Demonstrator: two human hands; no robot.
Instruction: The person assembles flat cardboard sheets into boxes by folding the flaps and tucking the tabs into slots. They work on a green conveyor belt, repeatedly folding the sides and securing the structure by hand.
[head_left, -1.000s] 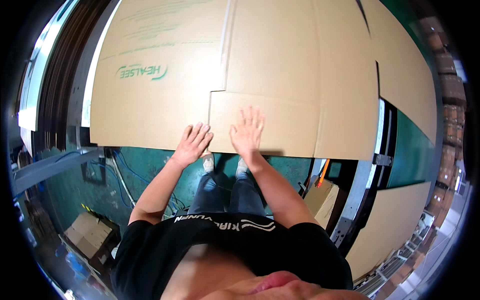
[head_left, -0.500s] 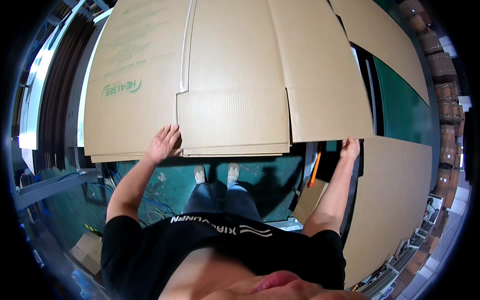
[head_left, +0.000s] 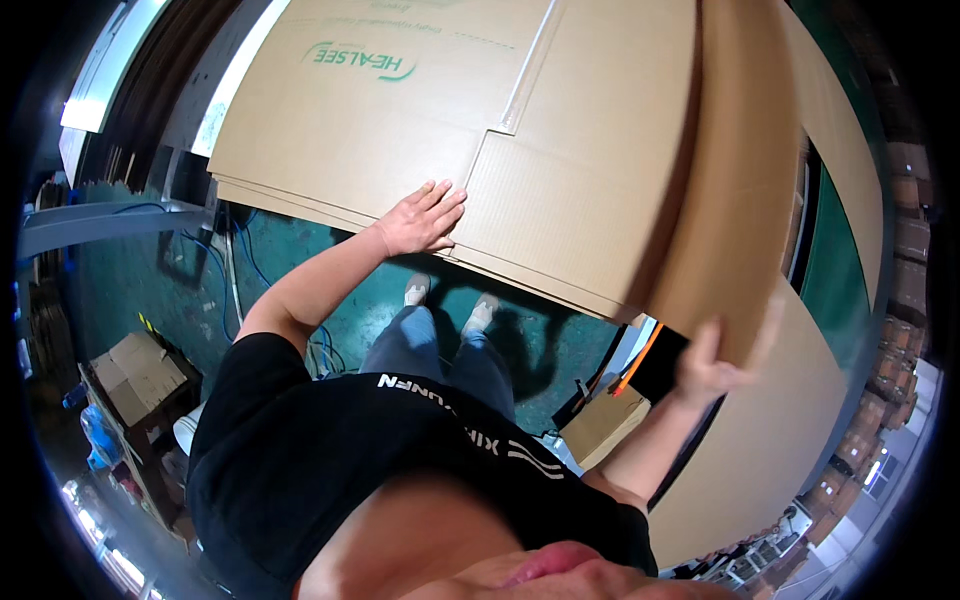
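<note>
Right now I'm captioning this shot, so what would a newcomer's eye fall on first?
Probably the broad brown cardboard sheet across the upper middle, with green print near its upper left. Next, the raised, blurred flap on the right, with the person's right grip at its near end. The left grip lies flat on the sheet by its near edge.

the cardboard sheet (head_left: pixel 590 190) across the upper middle is tan, faintly ribbed, with green print (head_left: pixel 360 62) toward the frame's upper left; the floor (head_left: pixel 120 280) is teal green, the shirt (head_left: pixel 330 430) black with white lettering (head_left: pixel 400 383), the trousers (head_left: pixel 403 340) blue, a thin strip (head_left: pixel 640 357) right of centre orange.
</note>
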